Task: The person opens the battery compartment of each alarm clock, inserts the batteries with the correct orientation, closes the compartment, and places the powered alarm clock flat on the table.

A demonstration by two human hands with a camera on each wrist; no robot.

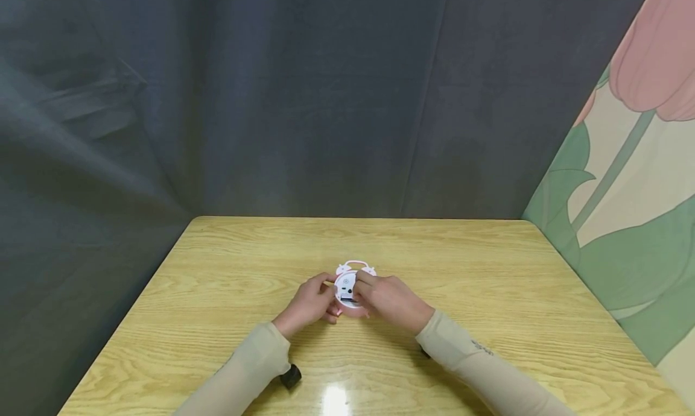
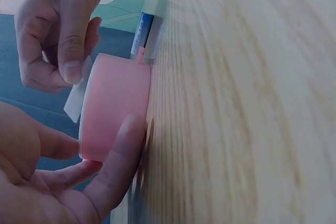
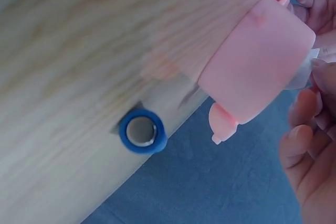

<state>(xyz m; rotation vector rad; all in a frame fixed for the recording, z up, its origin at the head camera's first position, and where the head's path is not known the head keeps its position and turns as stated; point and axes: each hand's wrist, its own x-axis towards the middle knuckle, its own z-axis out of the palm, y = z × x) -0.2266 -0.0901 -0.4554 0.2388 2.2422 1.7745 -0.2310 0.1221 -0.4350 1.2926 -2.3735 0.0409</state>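
A pink alarm clock with a white back lies face down on the table. Its twin bells and handle point away from me, and a dark slot shows in the back. My left hand grips the clock's left side, thumb and fingers spread round the pink rim. Over the right part of the back, my right hand pinches a small whitish battery cover between thumb and fingers. The cover stands tilted at the back of the clock; whether it touches is unclear. A blue battery lies on the table close by.
The wooden table extends on all sides of the clock. A dark curtain hangs behind and to the left, and a tulip-patterned cloth borders the right. A small black object sits at the left wrist.
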